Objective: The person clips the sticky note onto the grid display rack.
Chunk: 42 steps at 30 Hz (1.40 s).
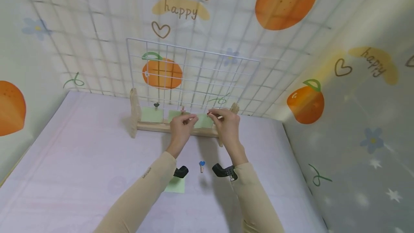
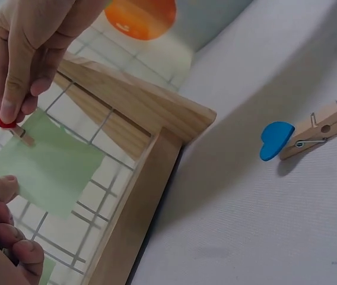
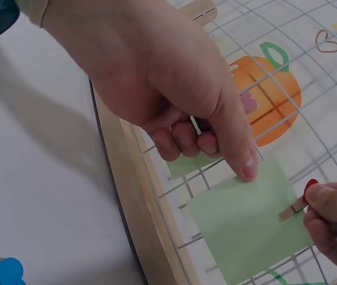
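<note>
Small wooden clothespin with a red top [image 3: 293, 211] sits at the upper edge of a pale green square paper note [image 3: 239, 217], its wooden end lying over the front of the sheet; whether it bites on the paper cannot be told. The right hand [image 1: 229, 121] pinches the red end between thumb and forefinger. The left hand [image 1: 182, 127] pinches the note's left edge between thumb and forefinger, its other fingers curled in. This note lies against a white wire grid panel [image 1: 194, 50], low down on it, just above the pale wooden base bar [image 1: 153, 127] that runs between two wooden end supports. Farther left along the same panel are two more pale green notes: one at the far left [image 1: 152, 115], with a clothespin with a dark heart-shaped top [image 1: 156, 105] at its upper edge, and a middle one [image 1: 174, 113], partly behind the left hand, with a clothespin with a pink top [image 1: 183, 109]. On the white cloth-covered table [image 1: 81, 154], in front of the stand and between the forearms, lies a wooden clothespin with a blue heart [image 2: 305, 135], well apart from both hands. Another pale green note lying on the table [image 1: 176, 186] is partly covered by the left beige sleeve [image 1: 143, 184]. Behind the panel hangs a pale backdrop printed with oranges [image 1: 286, 1].
</note>
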{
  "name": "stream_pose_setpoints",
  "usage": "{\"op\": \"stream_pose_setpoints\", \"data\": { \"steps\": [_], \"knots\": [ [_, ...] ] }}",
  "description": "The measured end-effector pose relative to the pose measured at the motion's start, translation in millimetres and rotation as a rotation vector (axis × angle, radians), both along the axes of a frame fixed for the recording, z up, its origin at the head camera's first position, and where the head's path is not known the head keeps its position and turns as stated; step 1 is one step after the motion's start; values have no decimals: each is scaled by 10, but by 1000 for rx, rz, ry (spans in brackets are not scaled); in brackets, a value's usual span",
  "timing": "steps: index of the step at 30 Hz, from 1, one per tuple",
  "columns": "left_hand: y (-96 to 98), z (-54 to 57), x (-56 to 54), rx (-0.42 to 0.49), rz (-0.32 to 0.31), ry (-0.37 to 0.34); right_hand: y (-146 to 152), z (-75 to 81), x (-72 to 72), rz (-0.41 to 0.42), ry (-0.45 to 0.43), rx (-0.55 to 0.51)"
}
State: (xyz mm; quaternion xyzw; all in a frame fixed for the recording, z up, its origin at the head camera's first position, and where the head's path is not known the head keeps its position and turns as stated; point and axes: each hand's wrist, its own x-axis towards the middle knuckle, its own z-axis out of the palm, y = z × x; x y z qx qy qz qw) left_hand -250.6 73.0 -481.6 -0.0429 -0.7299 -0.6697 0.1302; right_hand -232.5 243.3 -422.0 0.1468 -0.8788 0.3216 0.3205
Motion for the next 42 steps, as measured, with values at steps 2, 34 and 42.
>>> {"op": "stream_pose_setpoints", "data": {
  "steps": [2, 34, 42],
  "knots": [
    [-3, -2, 2, -4, 0, -5, 0, -7, 4, -3, -29, -9],
    [-376, -305, 240, -111, -9, -125, 76, -365, 439, -119, -20, -196],
    [-551, -435, 308, -158, -1, -178, 33, -459, 595, -99, -30, -242]
  ]
}}
